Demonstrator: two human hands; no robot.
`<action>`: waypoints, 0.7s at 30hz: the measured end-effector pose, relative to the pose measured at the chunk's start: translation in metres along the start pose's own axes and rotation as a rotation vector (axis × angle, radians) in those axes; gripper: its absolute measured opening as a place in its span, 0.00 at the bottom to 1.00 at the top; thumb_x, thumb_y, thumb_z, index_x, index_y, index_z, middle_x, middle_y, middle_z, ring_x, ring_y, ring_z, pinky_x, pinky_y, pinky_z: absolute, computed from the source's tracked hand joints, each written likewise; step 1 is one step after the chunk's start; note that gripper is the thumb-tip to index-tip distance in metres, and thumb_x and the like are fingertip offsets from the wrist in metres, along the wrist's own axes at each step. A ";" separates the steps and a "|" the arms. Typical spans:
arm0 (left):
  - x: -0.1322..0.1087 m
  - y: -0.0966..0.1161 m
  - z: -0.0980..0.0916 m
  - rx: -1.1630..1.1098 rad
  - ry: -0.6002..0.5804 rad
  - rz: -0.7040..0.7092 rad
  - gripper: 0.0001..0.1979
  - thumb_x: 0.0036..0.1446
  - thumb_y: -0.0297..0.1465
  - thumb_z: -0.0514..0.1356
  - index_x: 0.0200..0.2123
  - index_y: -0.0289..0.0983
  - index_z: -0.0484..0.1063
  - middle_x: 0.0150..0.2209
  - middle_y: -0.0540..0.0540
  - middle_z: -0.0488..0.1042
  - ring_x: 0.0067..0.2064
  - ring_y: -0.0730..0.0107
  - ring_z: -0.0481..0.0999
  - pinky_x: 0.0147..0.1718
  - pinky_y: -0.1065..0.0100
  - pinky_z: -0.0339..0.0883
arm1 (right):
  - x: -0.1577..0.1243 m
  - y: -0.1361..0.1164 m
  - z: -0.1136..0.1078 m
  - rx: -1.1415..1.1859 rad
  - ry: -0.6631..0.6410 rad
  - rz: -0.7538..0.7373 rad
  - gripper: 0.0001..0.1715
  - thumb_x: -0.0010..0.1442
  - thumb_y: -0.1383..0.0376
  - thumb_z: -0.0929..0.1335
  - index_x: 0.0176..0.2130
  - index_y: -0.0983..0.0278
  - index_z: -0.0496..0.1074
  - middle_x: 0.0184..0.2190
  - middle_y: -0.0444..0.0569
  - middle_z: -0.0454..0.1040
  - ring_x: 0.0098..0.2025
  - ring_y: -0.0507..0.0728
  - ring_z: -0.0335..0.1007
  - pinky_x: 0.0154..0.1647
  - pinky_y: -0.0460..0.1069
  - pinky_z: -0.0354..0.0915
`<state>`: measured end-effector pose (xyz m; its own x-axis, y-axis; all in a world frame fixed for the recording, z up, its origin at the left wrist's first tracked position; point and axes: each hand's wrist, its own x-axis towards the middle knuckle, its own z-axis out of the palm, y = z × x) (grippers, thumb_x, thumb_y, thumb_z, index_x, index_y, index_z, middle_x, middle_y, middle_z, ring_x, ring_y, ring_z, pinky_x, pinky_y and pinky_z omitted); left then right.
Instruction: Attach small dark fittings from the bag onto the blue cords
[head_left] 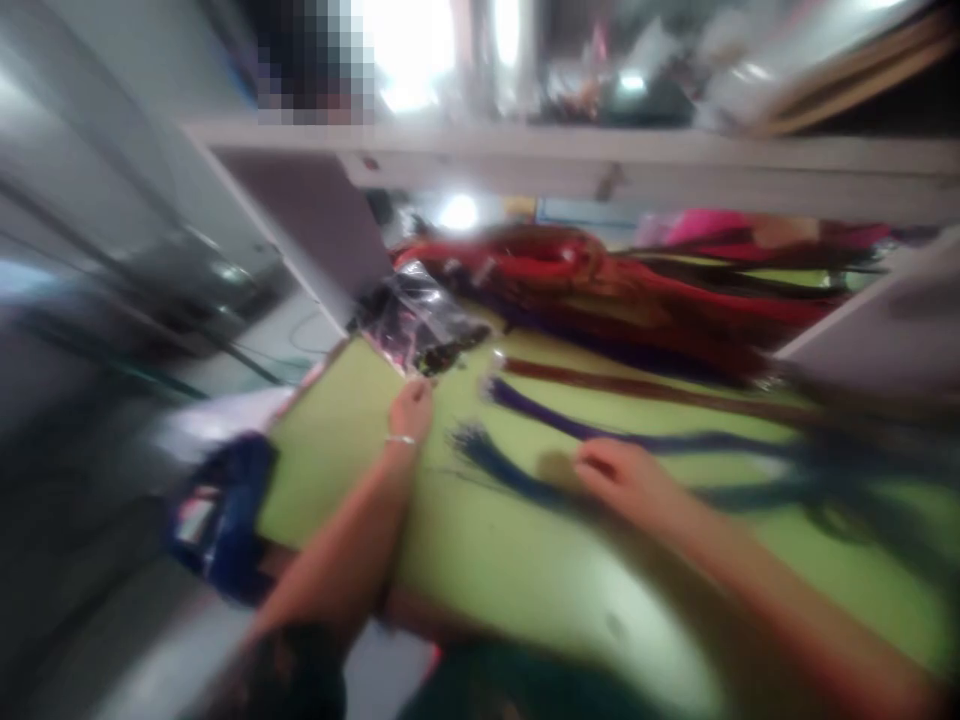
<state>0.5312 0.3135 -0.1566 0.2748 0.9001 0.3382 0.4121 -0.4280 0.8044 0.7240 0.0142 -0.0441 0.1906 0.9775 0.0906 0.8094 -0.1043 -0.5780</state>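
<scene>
My left hand [412,408], with a thin bracelet at the wrist, is closed in a pinch at the near edge of a clear plastic bag [420,305]. Small dark pieces [448,355] lie by its fingertips; whether it grips one is too blurred to tell. My right hand [616,470] has its fingers curled together over the table, and anything in them is hidden. Close to it run a teal-blue bundle of strands [499,465] and a purple-blue bundle [536,408]. Farther back lies a brown bundle [600,377].
Red bundles [525,255] are heaped at the back of the green table [480,560], under a white shelf [525,165] loaded with wrapped items. Shelf uprights stand at both sides. A dark blue coil [240,520] hangs by the left edge. A person is partly visible behind the shelf.
</scene>
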 end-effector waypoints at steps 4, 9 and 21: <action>0.009 0.010 -0.005 0.010 0.036 0.087 0.15 0.57 0.34 0.51 0.40 0.34 0.75 0.37 0.43 0.77 0.39 0.64 0.74 0.41 0.63 0.66 | -0.018 0.004 0.061 -0.191 0.097 0.045 0.11 0.60 0.62 0.63 0.40 0.59 0.72 0.37 0.47 0.72 0.38 0.54 0.68 0.38 0.48 0.63; 0.014 0.029 -0.010 0.086 0.024 0.255 0.14 0.57 0.27 0.50 0.40 0.34 0.75 0.42 0.41 0.75 0.45 0.63 0.72 0.48 0.61 0.62 | -0.027 0.010 0.077 -0.319 0.164 -0.048 0.13 0.62 0.60 0.61 0.39 0.60 0.72 0.36 0.49 0.72 0.39 0.54 0.67 0.38 0.48 0.62; 0.054 0.045 0.028 0.445 -0.207 0.278 0.11 0.52 0.27 0.57 0.37 0.26 0.73 0.38 0.28 0.70 0.46 0.47 0.68 0.44 0.53 0.60 | -0.033 0.020 0.073 -0.216 0.167 -0.089 0.15 0.63 0.61 0.59 0.40 0.60 0.73 0.37 0.50 0.73 0.39 0.55 0.67 0.42 0.49 0.63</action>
<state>0.5890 0.3403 -0.1162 0.5717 0.7326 0.3694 0.6139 -0.6807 0.3998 0.6934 -0.0070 -0.1182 0.1879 0.9428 0.2754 0.9233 -0.0739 -0.3769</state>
